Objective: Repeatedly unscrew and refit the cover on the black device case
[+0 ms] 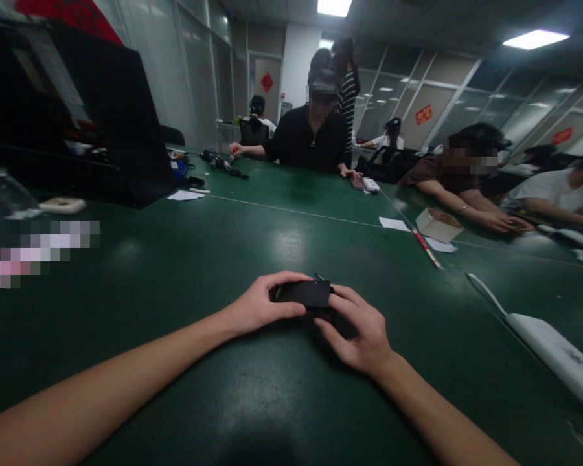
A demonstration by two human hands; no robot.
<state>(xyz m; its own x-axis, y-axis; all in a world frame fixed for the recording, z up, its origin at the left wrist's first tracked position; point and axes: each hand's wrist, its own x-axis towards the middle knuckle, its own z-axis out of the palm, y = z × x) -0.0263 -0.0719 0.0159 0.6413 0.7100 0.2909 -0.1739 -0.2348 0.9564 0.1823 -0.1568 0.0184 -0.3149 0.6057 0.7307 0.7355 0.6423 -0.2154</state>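
Observation:
A small black box-shaped object (pixel 309 294) is held low over the green table in front of me; its exact kind I cannot make out. My left hand (pixel 267 304) grips its left part, thumb along the near side and fingers over the far side. On the right end, the bent fingers of my right hand (pixel 362 330) press against it, with the thumb below near a dark part under the box. A thin short piece (pixel 319 277) sticks up at the box's far edge. The undersides of both palms are hidden.
The green table (pixel 175 272) spreads around my hands. To the right lie a white power bank with a cable (pixel 556 353), a red-and-white stick (pixel 427 249) and an open carton (pixel 438 225). A black panel (pixel 116 116) stands at left. People (pixel 306 136) sit across the table.

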